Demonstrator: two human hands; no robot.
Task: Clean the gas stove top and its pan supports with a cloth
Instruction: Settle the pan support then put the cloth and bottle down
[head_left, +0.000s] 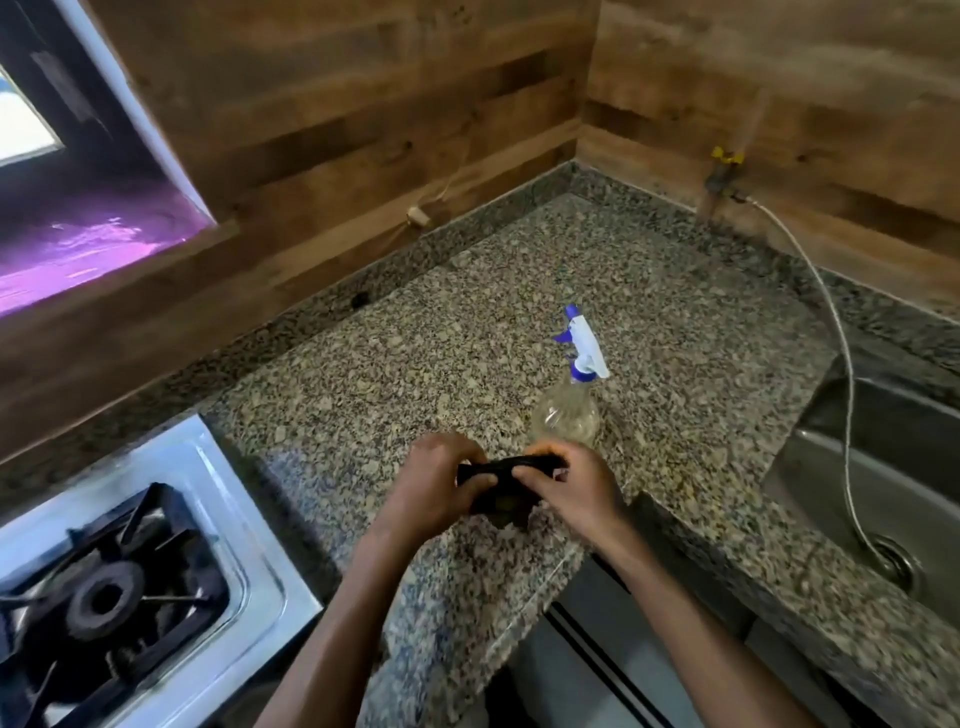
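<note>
A dark cloth (506, 486) is bunched between both of my hands above the granite counter. My left hand (431, 488) grips its left end and my right hand (566, 491) grips its right end. The steel gas stove top (244, 525) sits at the lower left, with a black pan support (156, 519) over a round burner (106, 595). Just behind my right hand stands a clear spray bottle (569, 410) with a white and blue trigger head.
The speckled granite counter (519, 291) fills the corner between two wood-panelled walls. A steel sink (883, 467) lies at the right, with a thin hose (844, 374) running into its drain from a yellow-handled valve (724, 156). A window (78, 208) is at the upper left.
</note>
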